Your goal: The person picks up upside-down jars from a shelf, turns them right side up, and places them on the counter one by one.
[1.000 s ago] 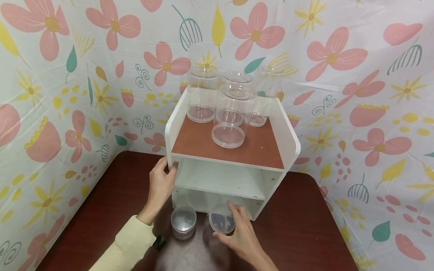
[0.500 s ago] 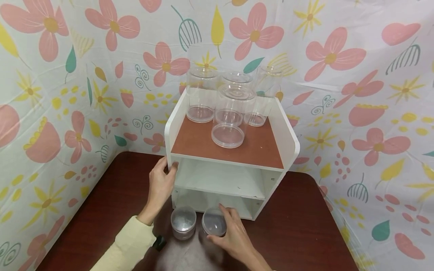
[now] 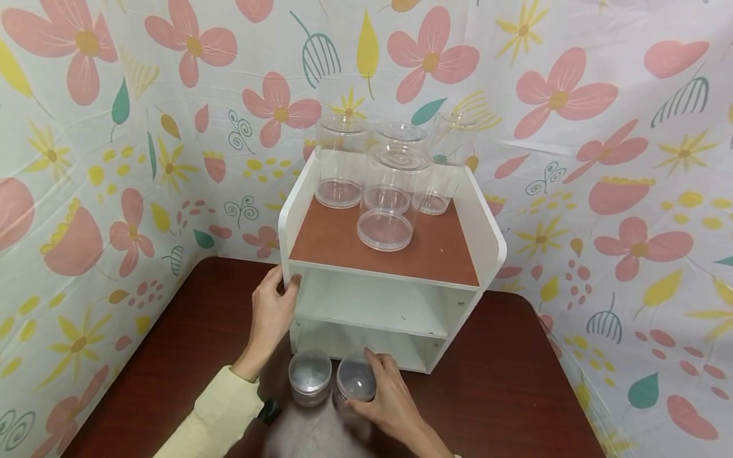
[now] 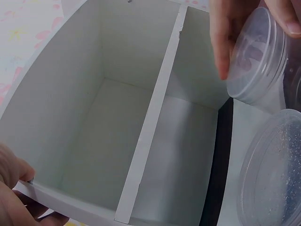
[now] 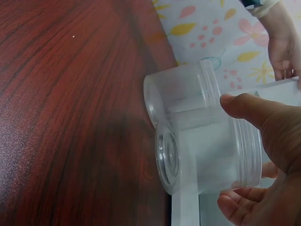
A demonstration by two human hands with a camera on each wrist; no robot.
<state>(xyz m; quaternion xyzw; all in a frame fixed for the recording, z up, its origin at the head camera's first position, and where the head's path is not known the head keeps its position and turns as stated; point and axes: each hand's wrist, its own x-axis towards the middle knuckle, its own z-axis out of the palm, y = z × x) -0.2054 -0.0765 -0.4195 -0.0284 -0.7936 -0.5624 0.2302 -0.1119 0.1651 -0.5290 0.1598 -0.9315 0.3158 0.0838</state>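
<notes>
My left hand grips the left side panel of a white shelf unit, thumb on the front edge. My right hand holds a clear lidded jar around its lid, between thumb and fingers. In the right wrist view, this held jar has its base close to the tabletop and overlaps a second clear jar. That second jar stands on the table to the left, before the unit's bottom opening. In the left wrist view its round lid shows at the right.
Several taller clear jars stand on the unit's brown top, the front one nearest me. Two white compartments, the upper and lower, face forward. The dark red table meets a flower-printed curtain behind.
My right hand has moved left and slightly down with the jar, bringing it close beside the other jar. The left hand has stayed on the shelf unit.
</notes>
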